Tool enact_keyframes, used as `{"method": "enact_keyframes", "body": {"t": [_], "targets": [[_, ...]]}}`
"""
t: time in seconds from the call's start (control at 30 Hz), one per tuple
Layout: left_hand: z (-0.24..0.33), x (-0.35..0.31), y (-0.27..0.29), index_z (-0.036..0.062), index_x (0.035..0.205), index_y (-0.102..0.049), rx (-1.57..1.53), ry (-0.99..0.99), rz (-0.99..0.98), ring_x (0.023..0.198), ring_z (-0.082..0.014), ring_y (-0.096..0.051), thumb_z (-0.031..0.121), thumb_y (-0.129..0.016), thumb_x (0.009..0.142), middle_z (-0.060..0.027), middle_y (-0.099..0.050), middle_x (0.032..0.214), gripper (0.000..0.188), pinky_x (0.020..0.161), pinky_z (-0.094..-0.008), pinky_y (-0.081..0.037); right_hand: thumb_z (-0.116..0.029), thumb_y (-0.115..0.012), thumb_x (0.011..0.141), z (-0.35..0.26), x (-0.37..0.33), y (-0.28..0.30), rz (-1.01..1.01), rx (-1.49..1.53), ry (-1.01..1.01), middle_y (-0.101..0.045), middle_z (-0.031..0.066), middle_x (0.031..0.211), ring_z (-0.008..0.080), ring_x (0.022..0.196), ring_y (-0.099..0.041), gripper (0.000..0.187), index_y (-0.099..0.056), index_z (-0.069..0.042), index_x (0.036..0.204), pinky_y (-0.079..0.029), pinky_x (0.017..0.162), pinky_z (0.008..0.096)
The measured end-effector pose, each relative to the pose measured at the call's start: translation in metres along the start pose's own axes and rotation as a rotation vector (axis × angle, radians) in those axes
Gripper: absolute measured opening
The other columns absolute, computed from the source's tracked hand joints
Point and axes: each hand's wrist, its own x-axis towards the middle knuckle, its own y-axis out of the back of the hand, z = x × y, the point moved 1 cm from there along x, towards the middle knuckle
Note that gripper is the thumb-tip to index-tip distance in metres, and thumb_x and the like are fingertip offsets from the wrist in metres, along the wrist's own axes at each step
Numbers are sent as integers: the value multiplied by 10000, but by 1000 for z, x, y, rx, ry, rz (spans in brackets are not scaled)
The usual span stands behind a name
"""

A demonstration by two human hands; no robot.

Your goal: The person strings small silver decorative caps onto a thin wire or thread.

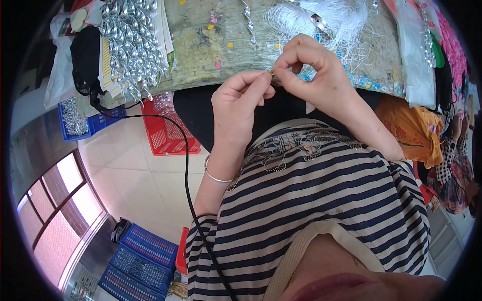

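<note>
In front of my body, at the near edge of the table (201,62), my two hands meet fingertip to fingertip. My left hand (240,103) is closed in a pinch, thumb against forefinger. Likewise my right hand (321,70) pinches with thumb and forefinger, its other fingers curled. Between the fingertips shows a tiny gold-brown bit (272,73), too small to name. A loose bundle of white threads (346,25) lies on the table just beyond my right hand. Farther off, a short strand of twisted silver pieces (249,22) lies at the far side.
Many twisted silver strands (131,45) hang over the table's left side, beside a black cloth bag (86,57). A black cable (186,150) runs down past my left arm. Red (170,133) and blue (83,125) baskets stand below. At right are clear plastic bags (417,65) and an orange bag (409,128).
</note>
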Motion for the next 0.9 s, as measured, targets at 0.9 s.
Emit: {"method": "enact_keyframes", "body": {"t": [0.9], "targets": [[3,0,-8,-9,918,-662,49,5,-3,640,-38,-538,82,-645,851,-19,-628,732,115,579,-162,-408,-93,-653,833,19,-17,6,-76,350,-219,-560,-15,975,34,778,-556,194,-654,-76,1026,-425,393,139]]}}
